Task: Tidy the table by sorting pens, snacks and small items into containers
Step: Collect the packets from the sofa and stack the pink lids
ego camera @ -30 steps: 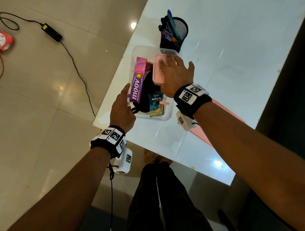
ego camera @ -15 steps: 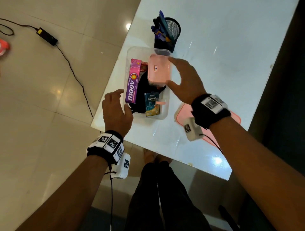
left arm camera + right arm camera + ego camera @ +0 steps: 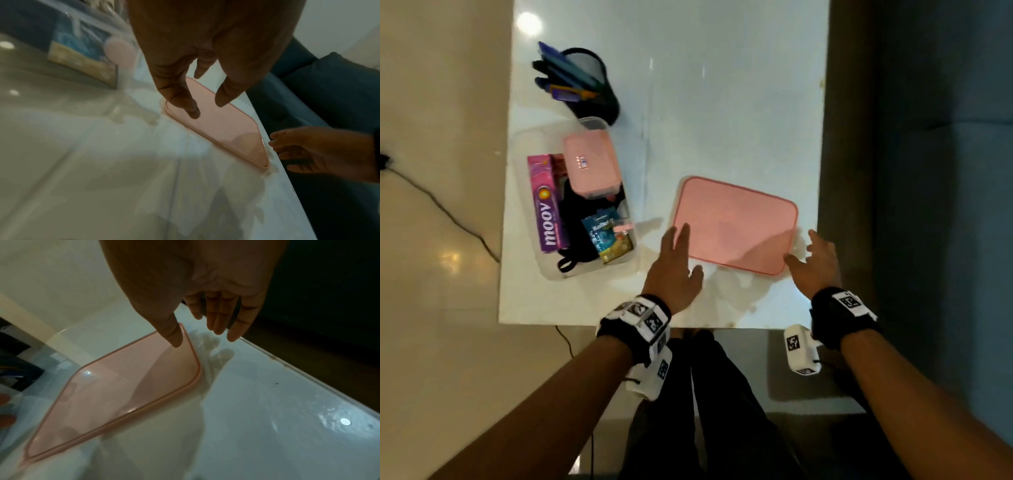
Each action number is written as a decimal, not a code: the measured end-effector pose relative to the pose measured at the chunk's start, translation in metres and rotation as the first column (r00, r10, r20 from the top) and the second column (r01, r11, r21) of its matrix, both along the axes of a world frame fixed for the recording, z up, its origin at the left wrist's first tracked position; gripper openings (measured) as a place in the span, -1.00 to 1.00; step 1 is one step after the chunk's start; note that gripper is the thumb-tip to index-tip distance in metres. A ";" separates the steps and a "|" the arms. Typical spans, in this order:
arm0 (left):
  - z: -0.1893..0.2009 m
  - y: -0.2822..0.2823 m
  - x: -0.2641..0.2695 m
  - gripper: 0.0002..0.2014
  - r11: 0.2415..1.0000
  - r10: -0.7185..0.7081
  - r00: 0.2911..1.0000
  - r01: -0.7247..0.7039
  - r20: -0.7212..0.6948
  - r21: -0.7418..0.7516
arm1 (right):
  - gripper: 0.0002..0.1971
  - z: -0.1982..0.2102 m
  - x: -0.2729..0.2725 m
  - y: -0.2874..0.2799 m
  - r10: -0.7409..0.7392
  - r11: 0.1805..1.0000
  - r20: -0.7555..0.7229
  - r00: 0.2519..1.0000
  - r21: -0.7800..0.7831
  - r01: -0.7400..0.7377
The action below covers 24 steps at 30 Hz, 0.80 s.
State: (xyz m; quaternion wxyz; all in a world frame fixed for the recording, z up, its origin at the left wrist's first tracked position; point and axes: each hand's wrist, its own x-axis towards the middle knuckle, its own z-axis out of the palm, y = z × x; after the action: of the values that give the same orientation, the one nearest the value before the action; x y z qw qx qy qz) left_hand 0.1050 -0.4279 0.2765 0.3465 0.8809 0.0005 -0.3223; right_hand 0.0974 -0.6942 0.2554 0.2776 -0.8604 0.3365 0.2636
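The word "moov" runs in white letters along the long magenta carton [image 3: 548, 205], which lies in the clear plastic tub [image 3: 551, 270] at its left wall. To the right of that carton in the same tub, a blue and yellow sachet [image 3: 604, 236] bears a name beginning "Kof"; the rest is blurred.

white table [image 3: 722, 102] | on it: pen cup [image 3: 592, 99], clear bin [image 3: 530, 219], pink lid [image 3: 736, 222]
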 end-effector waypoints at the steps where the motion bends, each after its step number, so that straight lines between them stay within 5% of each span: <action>1: -0.005 -0.004 0.008 -0.22 0.999 0.037 0.999 -0.036 -0.041 0.027 | -0.27 -0.003 -0.002 0.000 -0.004 1.000 0.005 1.000 0.024 0.004; 7: -0.019 -0.026 0.044 -0.15 0.963 0.258 0.954 -0.243 -0.152 0.113 | -0.52 -0.005 0.003 0.006 -0.079 0.992 0.066 0.995 0.107 0.071; 11: -0.019 -0.020 0.058 -0.02 0.883 0.457 0.843 -0.469 -0.285 0.030 | -0.54 0.000 0.009 0.006 -0.183 0.968 0.077 0.980 0.192 0.165; 14: 0.002 -0.015 0.065 -0.53 0.860 0.469 0.836 -0.506 -0.287 -0.070 | -0.47 0.008 0.010 0.002 -0.378 0.881 0.076 0.923 0.335 0.333; 19: 0.052 0.014 0.066 -0.87 0.882 0.399 0.915 -0.400 -0.056 -0.248 | -0.54 0.034 0.017 0.013 -0.560 0.693 0.061 0.826 0.581 0.427; 24: 0.106 0.074 0.058 -0.74 0.944 0.234 0.919 -0.136 0.316 -0.301 | -0.46 0.064 0.053 0.053 -0.627 0.542 0.047 0.778 0.744 0.391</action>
State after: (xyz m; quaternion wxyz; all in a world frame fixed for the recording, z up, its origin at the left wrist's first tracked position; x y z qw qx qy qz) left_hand 0.1626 -0.3544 0.3821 0.4883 0.8636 -0.0211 -0.1240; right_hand 0.1504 -0.6413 0.3194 0.6946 -0.5807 0.4014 0.1387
